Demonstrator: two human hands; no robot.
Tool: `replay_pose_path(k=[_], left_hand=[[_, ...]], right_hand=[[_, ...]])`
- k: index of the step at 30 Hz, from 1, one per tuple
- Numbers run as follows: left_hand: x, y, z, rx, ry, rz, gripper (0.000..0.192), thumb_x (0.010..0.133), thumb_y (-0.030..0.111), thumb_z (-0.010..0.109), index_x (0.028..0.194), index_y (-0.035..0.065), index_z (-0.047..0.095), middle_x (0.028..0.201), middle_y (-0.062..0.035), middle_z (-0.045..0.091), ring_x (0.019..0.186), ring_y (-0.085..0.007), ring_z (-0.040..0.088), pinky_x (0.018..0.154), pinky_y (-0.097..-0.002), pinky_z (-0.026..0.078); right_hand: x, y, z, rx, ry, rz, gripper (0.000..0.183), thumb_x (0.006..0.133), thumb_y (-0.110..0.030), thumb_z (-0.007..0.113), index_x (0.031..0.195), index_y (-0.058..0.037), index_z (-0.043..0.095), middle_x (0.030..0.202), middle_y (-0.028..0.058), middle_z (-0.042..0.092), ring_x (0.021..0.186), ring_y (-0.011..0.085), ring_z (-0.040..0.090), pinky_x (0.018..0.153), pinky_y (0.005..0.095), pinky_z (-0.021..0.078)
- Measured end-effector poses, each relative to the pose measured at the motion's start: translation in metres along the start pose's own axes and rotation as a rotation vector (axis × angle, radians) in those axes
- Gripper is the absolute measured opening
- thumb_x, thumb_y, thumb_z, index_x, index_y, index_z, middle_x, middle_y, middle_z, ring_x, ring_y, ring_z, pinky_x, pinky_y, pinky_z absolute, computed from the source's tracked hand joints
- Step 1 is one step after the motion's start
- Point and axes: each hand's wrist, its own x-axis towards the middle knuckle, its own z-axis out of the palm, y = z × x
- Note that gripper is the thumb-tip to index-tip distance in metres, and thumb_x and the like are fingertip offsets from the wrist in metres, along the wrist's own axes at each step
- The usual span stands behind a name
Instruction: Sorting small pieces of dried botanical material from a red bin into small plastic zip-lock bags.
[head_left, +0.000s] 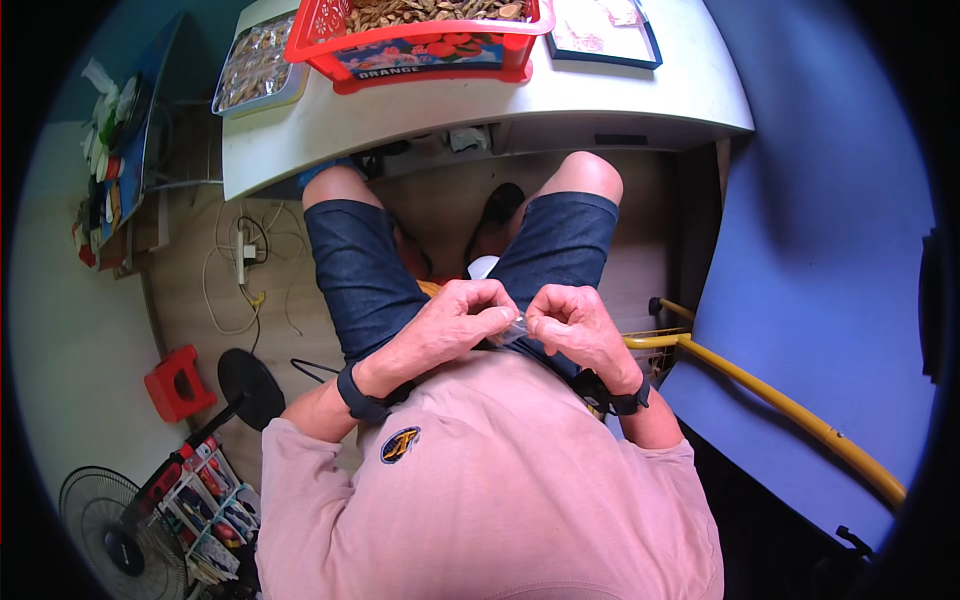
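Note:
Over my lap, my left hand (469, 319) and my right hand (566, 322) pinch a small clear plastic bag (513, 330) between them, near its upper edge. The bag hangs mostly hidden behind the fingers, so its contents are unclear. In front of me on the white table (420, 112) stands a red plastic basket (420, 34) heaped with dried brown slices (435, 10). Left of it lies a shallow tray (259, 101) with clear packets of similar pieces (259, 60). A dark-rimmed box (606, 56) with pink-printed clear or white packaging (600, 30) sits to the right.
A power strip (241, 255) with tangled cables lies on the floor at the left, near a red plastic stool (180, 382) and a standing fan (124, 547). A yellow metal bar (787, 420) runs along the right, beside a blue panel (825, 225).

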Motion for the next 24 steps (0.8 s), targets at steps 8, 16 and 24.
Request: replay_pose_path(k=[8,16,24], left_hand=[[-0.006,0.006,0.004,0.086,-0.024,0.142,0.016,0.089,0.015,0.071,0.097,0.0018,0.070,0.091,-0.0010,0.067,0.083,-0.0081,0.059,0.077,-0.0265,0.050],[-0.011,0.004,0.007,0.505,0.132,0.458,0.006,0.082,0.008,0.068,0.084,0.0020,0.071,0.080,-0.0048,0.065,0.078,-0.0168,0.059,0.071,-0.0313,0.048],[-0.021,0.005,0.020,0.655,0.265,0.498,0.008,0.073,0.004,0.067,0.081,0.0014,0.068,0.074,-0.0078,0.062,0.069,-0.0201,0.059,0.060,-0.0322,0.048]], right_hand=[[-0.001,-0.006,-0.002,0.060,-0.048,0.035,0.008,0.083,-0.008,0.065,0.081,-0.0001,0.065,0.068,-0.0017,0.059,0.057,0.0044,0.053,0.051,0.0217,0.0431],[0.000,-0.002,0.000,-0.015,-0.137,-0.055,0.009,0.083,-0.008,0.064,0.079,0.0000,0.065,0.064,-0.0006,0.059,0.056,0.0053,0.053,0.051,0.0237,0.0434],[-0.002,-0.002,0.001,-0.267,-0.157,-0.246,0.011,0.081,-0.009,0.065,0.081,0.0024,0.065,0.067,0.0083,0.063,0.060,0.0128,0.058,0.057,0.0288,0.0470]])
